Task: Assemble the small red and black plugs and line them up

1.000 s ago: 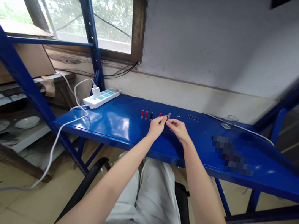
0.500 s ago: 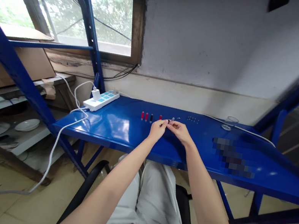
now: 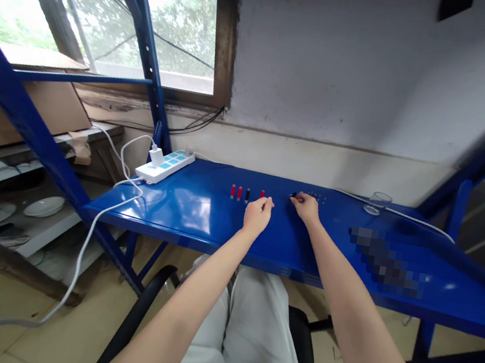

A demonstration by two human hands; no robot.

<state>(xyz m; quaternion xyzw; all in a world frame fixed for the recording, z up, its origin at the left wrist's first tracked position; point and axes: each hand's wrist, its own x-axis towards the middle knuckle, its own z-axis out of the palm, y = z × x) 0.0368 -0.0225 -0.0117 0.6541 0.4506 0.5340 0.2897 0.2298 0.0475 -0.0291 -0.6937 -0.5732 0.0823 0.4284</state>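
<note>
My left hand (image 3: pixel 258 214) is closed over the middle of the blue table; whatever its fingers may hold is hidden. My right hand (image 3: pixel 306 207) is apart from it, farther right, pinching a small black piece (image 3: pixel 293 195) at its fingertips. Left of my left hand stand a small red cylinder (image 3: pixel 232 191), a second red cylinder (image 3: pixel 239 193) and a black cylinder (image 3: pixel 247 195), each with a paler lower end. Another red cylinder (image 3: pixel 262 194) shows just behind my left hand. Several tiny metallic pieces (image 3: pixel 318 197) lie just beyond my right hand.
On the blue table (image 3: pixel 172 210), a white power strip (image 3: pixel 165 166) with a plugged-in charger stands at the left. A clear glass (image 3: pixel 378 203) is at the back right, near a white cable. A blurred-out dark object (image 3: pixel 385 263) lies at the right. Blue frame posts flank the table.
My hands were together around a small dark piece and have separated. The right hand has moved right with a black piece; the left stays near the middle, closed. The view has shifted slightly.
</note>
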